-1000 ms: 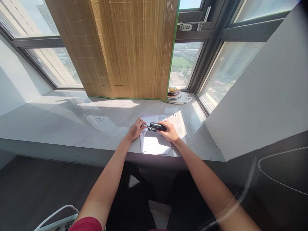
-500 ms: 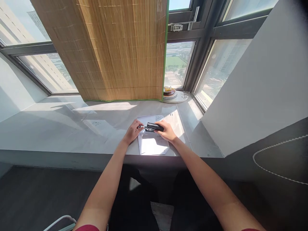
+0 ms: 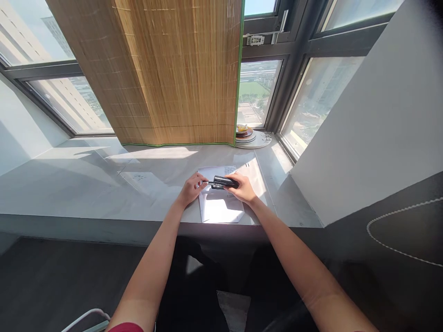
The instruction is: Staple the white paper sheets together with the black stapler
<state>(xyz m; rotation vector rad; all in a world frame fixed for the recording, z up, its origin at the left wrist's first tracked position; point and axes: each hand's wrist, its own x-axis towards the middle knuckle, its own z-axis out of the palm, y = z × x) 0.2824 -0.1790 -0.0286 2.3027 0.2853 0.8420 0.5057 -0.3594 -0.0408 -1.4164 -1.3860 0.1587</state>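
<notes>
Right hand (image 3: 244, 189) wraps around the right end of a black stapler (image 3: 223, 180), held level above white paper (image 3: 221, 211), while the left hand (image 3: 190, 190) bends its fingers at the tool's slim left end, their exact grip too small to tell. Both forearms (image 3: 290, 251) reach in from the near side. Sunlight streaks the pale ledge (image 3: 83, 184); beyond, a bamboo blind (image 3: 176, 74) hangs before windows (image 3: 254, 94), with stacked dishes (image 3: 247, 138) at the far right.

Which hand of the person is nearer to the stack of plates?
Right. The right hand is in front of the stack of plates; the left hand is farther, in front and leftward.
</notes>
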